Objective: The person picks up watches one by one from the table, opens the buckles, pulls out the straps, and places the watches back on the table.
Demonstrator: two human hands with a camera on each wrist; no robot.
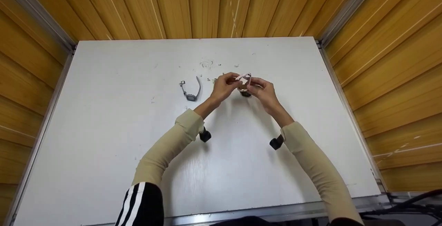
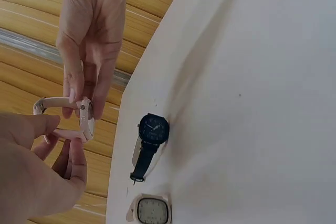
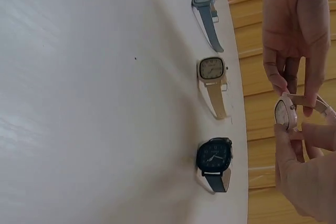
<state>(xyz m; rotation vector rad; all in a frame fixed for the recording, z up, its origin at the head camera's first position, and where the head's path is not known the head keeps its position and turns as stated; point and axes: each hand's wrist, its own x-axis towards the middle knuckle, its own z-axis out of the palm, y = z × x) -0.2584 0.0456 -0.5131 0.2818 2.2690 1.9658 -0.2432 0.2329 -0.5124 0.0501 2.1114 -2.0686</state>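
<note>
A pale pink wristwatch (image 2: pixel 86 120) is held up over the table between both hands, its strap bent into a loop. My left hand (image 1: pixel 223 88) pinches the strap on one side, thumb and fingertips close to the case. On the other side my right hand (image 1: pixel 265 93) grips the watch with thumb and fingers. In the right wrist view the round white dial (image 3: pixel 282 114) faces sideways. Below the hands a black watch (image 3: pixel 214 156) lies on the table. Beside it is a beige watch (image 3: pixel 211 69), mostly hidden behind my left hand in the head view.
A blue-grey watch (image 1: pixel 191 97) lies left of the hands with its strap spread. Small dark specks and marks (image 1: pixel 207 64) dot the white table (image 1: pixel 103 132) behind. Wood-patterned walls (image 1: pixel 203 8) enclose its back and sides. Cables (image 1: pixel 411 205) run at the lower right corner.
</note>
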